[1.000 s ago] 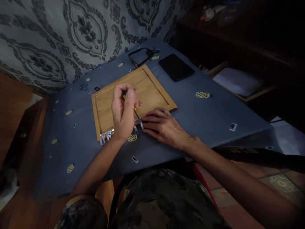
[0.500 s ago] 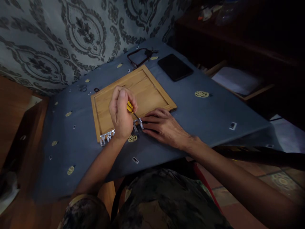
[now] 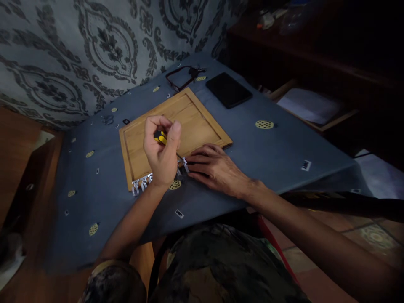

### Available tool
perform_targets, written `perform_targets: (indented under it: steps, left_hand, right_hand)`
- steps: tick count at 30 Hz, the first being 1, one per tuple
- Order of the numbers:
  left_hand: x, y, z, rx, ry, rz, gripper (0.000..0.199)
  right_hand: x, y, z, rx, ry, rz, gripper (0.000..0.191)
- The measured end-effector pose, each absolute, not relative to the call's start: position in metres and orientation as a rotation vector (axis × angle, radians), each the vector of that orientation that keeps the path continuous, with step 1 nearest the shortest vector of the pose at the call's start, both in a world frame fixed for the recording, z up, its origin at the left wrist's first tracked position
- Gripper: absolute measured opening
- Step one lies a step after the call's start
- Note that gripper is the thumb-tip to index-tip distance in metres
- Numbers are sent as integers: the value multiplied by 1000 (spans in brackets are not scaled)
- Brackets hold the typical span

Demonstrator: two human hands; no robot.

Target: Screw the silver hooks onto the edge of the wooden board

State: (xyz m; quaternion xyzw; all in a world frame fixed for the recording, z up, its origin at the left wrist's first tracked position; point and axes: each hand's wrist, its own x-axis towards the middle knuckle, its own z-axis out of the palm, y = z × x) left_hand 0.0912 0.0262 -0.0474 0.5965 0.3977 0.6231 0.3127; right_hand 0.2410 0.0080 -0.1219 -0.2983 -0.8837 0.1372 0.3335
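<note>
My left hand (image 3: pixel 161 158) is closed around the yellow and black handle of a screwdriver (image 3: pixel 162 139). Its thin shaft slants down to a small metal fitting (image 3: pixel 185 164) on the near edge of a framed wooden panel (image 3: pixel 202 122). Lying low over that edge, my right hand (image 3: pixel 219 170) has its fingers stretched out, the fingertips against the same fitting. More metal fittings (image 3: pixel 142 182) line the edge at the panel's left corner. My left hand and wrist hide the middle of the row.
The blue tablecloth (image 3: pixel 265 160) bears a black tablet (image 3: pixel 229 89), eyeglasses (image 3: pixel 180 79) and, at the left, a small scissors-like object (image 3: pixel 108 119). Behind hangs a patterned curtain (image 3: pixel 107 46). An open drawer (image 3: pixel 309 105) with papers is at the right.
My left hand has turned around the screwdriver, its thumb now further right and the handle leaning more to the left. My right hand stays at the fitting. The view has shifted slightly.
</note>
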Motion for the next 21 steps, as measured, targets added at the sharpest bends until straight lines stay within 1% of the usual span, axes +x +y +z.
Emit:
perform_targets:
  steps: [3,5,10,15,21]
  left_hand:
    - [88,28,-47,1629,1009,1672,22]
    - [85,28,-42,1778,1051,1603,19]
    - [71,28,-19,2244,1224,1333,23]
    - [57,25,-2,2390,1364,1038,24]
    - [50,22,3,2401,1431,1034,23]
  right_hand:
    - [241,9,-122,-774,-2301,356,25]
    - [241,9,-122,-775,-2308,361,25]
    - [242,8,-120,-781,-2314,364,26]
    - [242,8,-120,-785,-2316,381,27]
    - [242,7,-120,-784,-2316,376,26]
